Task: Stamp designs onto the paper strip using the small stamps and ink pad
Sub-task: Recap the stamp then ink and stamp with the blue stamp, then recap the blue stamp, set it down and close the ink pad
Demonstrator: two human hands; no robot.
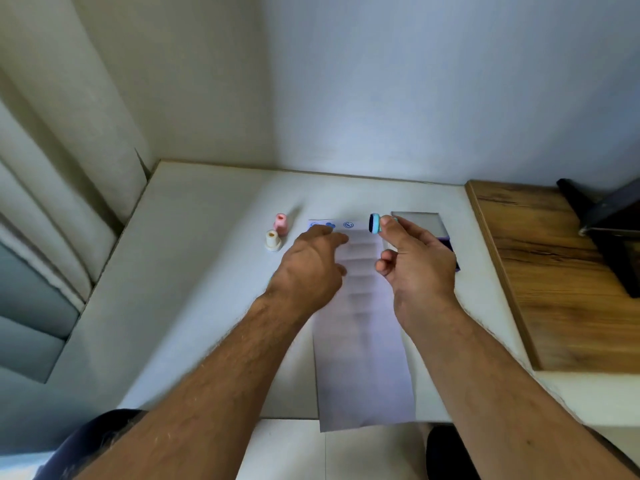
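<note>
The right hand [415,261] pinches a blue stamp [375,223] in its fingers, lifted over the far end of the paper strip [363,341], inked face turned left. The left hand [311,265] holds nothing, its loosely spread fingers pressing the strip's far left corner beside three prints. Pink stamp [281,223] and cream stamp [272,240] stand left of it; the ink pad [420,221] lies behind the right hand on the white surface [207,271].

Pink stamp [281,223], cream stamp [272,240] — blue prints on white strip [360,327]

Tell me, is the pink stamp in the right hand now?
No, the right hand holds a blue stamp; the pink stamp stands on the table.
</note>
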